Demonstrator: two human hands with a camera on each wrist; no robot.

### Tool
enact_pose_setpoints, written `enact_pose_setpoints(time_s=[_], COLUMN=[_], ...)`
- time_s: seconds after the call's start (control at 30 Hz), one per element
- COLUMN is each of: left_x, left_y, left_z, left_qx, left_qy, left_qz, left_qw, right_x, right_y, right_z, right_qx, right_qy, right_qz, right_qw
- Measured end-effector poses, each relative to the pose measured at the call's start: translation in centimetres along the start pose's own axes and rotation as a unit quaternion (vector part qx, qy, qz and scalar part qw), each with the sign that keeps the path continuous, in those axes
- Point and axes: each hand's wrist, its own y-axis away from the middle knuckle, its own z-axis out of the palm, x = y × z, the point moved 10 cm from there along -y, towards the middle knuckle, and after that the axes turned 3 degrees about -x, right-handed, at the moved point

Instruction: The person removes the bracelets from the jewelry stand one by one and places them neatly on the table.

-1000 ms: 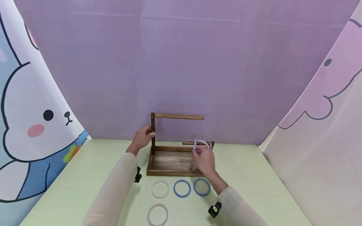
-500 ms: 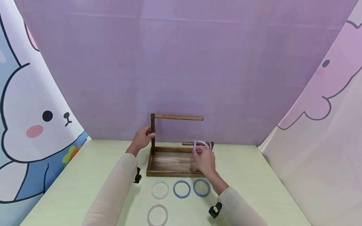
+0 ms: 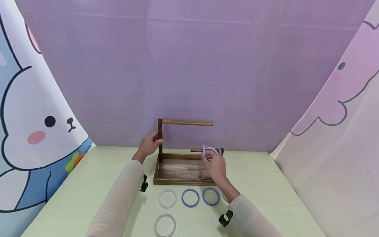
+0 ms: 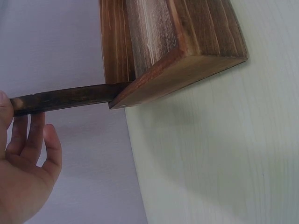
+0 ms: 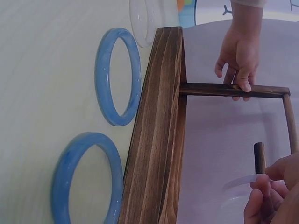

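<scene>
A wooden stand point(image 3: 183, 181) has a tray base, a tall left post point(image 3: 160, 126) with an upper bar point(image 3: 187, 122), and a short lower bar point(image 3: 196, 150) at the right. My left hand point(image 3: 149, 144) grips the post, thumb on one side and fingers on the other, as the left wrist view point(image 4: 28, 175) shows. A pale lilac ring point(image 3: 203, 149) is pinched in my right hand point(image 3: 214, 167), upright at the lower bar; whether the bar passes through it, I cannot tell. Further right, a whitish ring point(image 3: 212, 149) and another pale ring point(image 3: 220, 152) hang around that bar.
In front of the tray lie a clear ring point(image 3: 167, 206), a blue ring point(image 3: 190, 205), a second blue ring point(image 3: 211, 204) and, nearer, a pinkish ring point(image 3: 165, 215). Part of another pale ring shows beside my right wrist. A purple cloth point(image 3: 189, 65) stands behind the table.
The lilac ring in my right hand has risen slightly at the lower bar, with the hand shifting a little. My left hand and the stand have stayed in place.
</scene>
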Motion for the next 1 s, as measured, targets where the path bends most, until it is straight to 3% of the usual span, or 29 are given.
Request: enact_pose_setpoints(time_s=[0.43, 1.0], left_x=[0.2, 0.1], left_y=[0.1, 0.0], left_z=[0.0, 0.0], left_qx=[-0.005, -0.005], left_qy=[-0.001, -0.003], left_qz=[0.003, 0.006], left_qw=[1.0000, 1.0000], right_x=[0.2, -1.0], right_y=[0.0, 0.1], right_z=[0.4, 1.1], right_qx=[-0.008, -0.008], right_qy=[-0.008, -0.002], right_qz=[0.014, -0.012], right_qw=[0.9998, 0.9999])
